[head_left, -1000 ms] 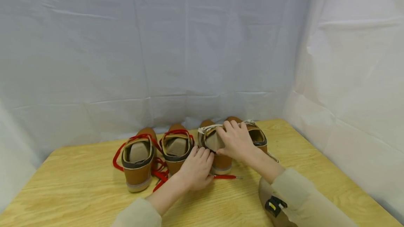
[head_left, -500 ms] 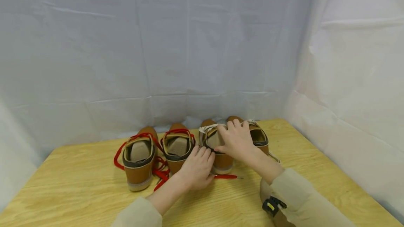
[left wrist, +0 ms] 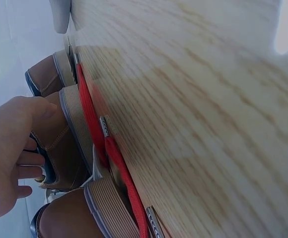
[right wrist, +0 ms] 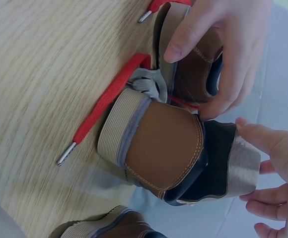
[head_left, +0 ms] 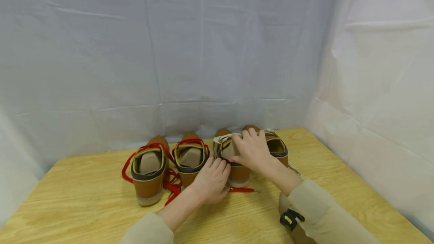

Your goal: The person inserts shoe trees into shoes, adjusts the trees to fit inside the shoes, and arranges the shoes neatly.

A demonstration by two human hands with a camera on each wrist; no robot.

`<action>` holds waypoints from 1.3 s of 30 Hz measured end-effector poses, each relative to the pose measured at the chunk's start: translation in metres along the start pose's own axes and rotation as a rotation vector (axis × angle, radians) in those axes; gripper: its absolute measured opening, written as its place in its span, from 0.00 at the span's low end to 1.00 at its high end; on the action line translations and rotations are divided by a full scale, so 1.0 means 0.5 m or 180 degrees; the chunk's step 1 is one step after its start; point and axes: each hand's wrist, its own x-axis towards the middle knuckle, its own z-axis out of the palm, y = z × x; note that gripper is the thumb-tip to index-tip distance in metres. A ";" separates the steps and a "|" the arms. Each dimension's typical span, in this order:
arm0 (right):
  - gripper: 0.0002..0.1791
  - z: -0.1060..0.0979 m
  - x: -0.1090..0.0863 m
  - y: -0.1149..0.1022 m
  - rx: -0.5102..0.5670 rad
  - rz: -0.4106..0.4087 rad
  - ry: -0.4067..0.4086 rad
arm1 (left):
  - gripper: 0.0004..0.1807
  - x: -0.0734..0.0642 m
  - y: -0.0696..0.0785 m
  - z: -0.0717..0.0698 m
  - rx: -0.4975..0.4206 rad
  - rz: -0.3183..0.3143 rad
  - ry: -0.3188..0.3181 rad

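Observation:
In the head view, brown shoes stand in a row, heels towards me. My right hand is over the third shoe from the left, which has cream laces. In the right wrist view, its thumb and fingers hold the raised greyish tongue by the edges. Between the second shoe and the third is my left hand. A left fingertip touches the third shoe's dark heel collar in the right wrist view; the thumb stands apart from the other fingers. Parts of both shoes are hidden by my hands.
Beside the second shoe stands the first shoe, also red-laced. A fourth shoe with cream laces is at right. Loose red lace lies on the wooden table. White sheeting hangs behind. A black strap shows below my right sleeve.
The black strap below my right sleeve has shifted slightly left. Both hands and the shoes stay almost where they were.

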 end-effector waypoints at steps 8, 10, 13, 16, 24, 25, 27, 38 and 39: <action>0.37 0.009 0.006 -0.001 -0.0047 -0.0004 -0.0082 | 0.34 0.002 0.000 -0.002 -0.0002 0.0007 0.0007; 0.36 0.014 0.006 0.000 -0.0069 -0.0010 -0.0062 | 0.34 0.003 0.001 -0.002 -0.0013 0.0007 0.0014; 0.37 0.022 0.007 0.005 -0.0123 -0.0054 0.0038 | 0.33 0.004 0.001 -0.001 -0.0016 0.0010 0.0048; 0.39 0.030 0.007 0.010 -0.0213 -0.0122 0.0170 | 0.33 0.005 0.000 0.000 -0.0003 0.0017 0.0081; 0.38 0.040 0.007 0.016 -0.0270 -0.0232 0.0363 | 0.32 0.005 -0.001 0.000 0.0011 0.0031 0.0160; 0.37 0.042 0.008 0.016 -0.0274 -0.0239 0.0380 | 0.32 0.005 -0.001 0.000 0.0016 0.0032 0.0173; 0.37 0.043 0.008 0.016 -0.0312 -0.0258 0.0424 | 0.32 0.006 -0.001 0.001 0.0031 0.0034 0.0192; 0.38 0.046 0.016 0.010 -0.0302 -0.0256 0.0178 | 0.33 0.003 0.001 -0.004 -0.0041 0.0012 -0.0013; 0.38 0.045 0.016 0.009 -0.0291 -0.0246 0.0135 | 0.33 0.003 0.001 -0.005 -0.0031 0.0011 -0.0049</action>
